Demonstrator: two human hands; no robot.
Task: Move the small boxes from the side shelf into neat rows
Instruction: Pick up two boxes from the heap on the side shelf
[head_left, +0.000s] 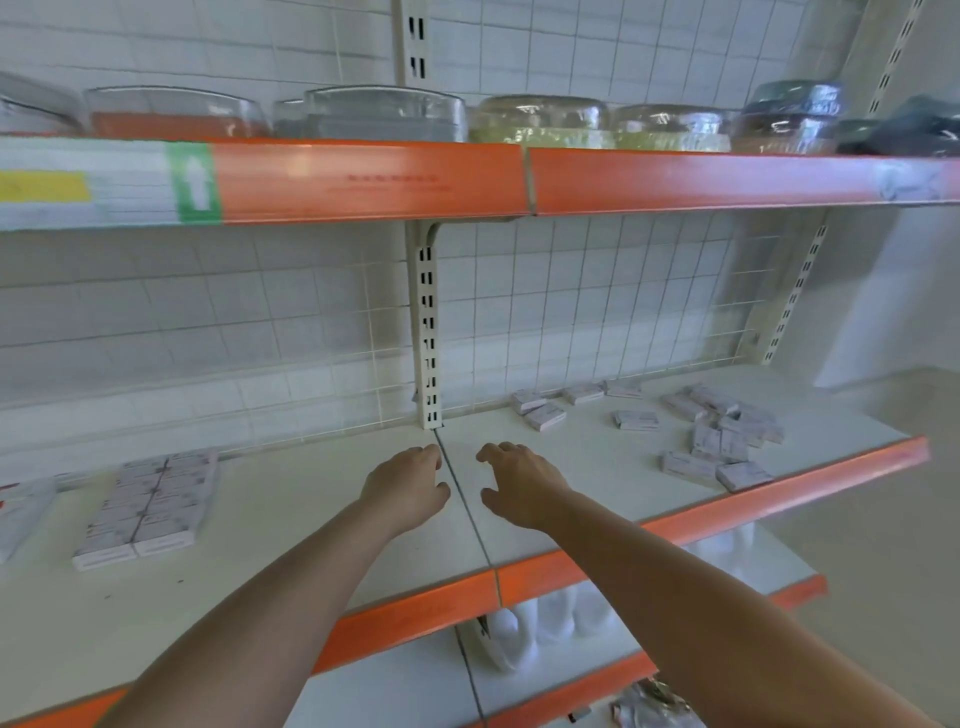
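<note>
my left hand (410, 486) and right hand (519, 483) reach over the middle shelf (311, 540), either side of the seam — fingers loosely curled, holding nothing. to my left, small boxes sit in neat rows (150, 504). to my right, loose boxes (719, 436) lie scattered on the side shelf (597, 457) — some overlapping, a few apart near the back grid.

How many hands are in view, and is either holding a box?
2. The left hand and right hand hover over the shelf either side of its centre seam, fingers loosely curled, both holding nothing.
</note>
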